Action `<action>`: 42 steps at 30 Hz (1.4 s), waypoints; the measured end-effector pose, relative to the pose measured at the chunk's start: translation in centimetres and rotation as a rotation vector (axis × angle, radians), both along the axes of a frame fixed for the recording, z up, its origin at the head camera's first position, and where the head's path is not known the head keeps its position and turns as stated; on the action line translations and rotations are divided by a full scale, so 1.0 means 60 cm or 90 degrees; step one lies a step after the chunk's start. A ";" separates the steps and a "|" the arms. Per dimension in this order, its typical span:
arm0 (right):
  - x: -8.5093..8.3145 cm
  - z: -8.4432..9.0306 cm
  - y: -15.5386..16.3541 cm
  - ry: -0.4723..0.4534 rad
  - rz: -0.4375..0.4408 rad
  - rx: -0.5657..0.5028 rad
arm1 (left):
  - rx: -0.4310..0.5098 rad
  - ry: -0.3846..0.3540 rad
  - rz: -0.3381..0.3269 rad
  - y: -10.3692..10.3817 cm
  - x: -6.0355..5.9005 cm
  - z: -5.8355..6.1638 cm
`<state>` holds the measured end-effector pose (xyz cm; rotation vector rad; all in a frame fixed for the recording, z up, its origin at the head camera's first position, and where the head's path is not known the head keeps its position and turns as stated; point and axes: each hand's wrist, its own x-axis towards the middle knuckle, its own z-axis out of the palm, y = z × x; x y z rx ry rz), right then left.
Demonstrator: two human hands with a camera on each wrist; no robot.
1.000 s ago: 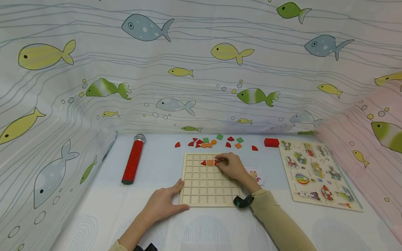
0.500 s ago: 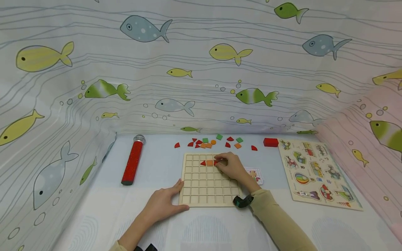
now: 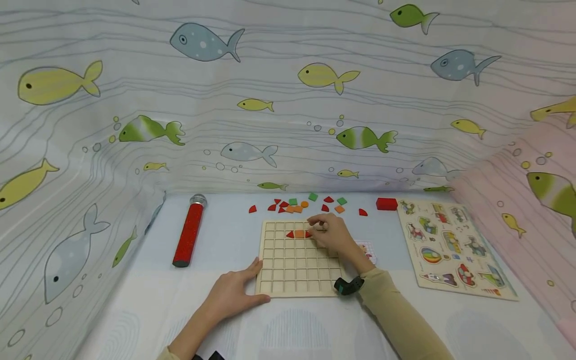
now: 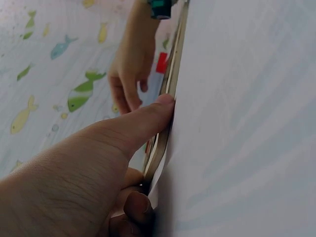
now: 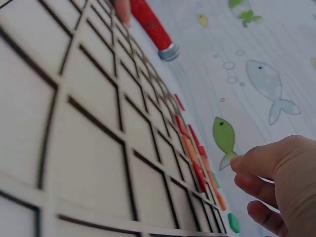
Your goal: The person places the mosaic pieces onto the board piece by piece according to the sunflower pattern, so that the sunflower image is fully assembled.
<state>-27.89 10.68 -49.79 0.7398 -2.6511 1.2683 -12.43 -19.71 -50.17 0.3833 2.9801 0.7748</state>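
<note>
Here left hand (image 3: 234,295) flat, steadying grid board (image 3: 294,272).

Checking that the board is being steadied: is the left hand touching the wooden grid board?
Touching. In the left wrist view the left hand lays its thumb against the edge of the wooden grid board; the head view shows it at the board's near left corner.
</note>
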 end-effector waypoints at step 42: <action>-0.170 -0.010 -0.045 -0.095 -0.038 0.095 | -0.004 -0.005 0.001 -0.002 0.001 -0.003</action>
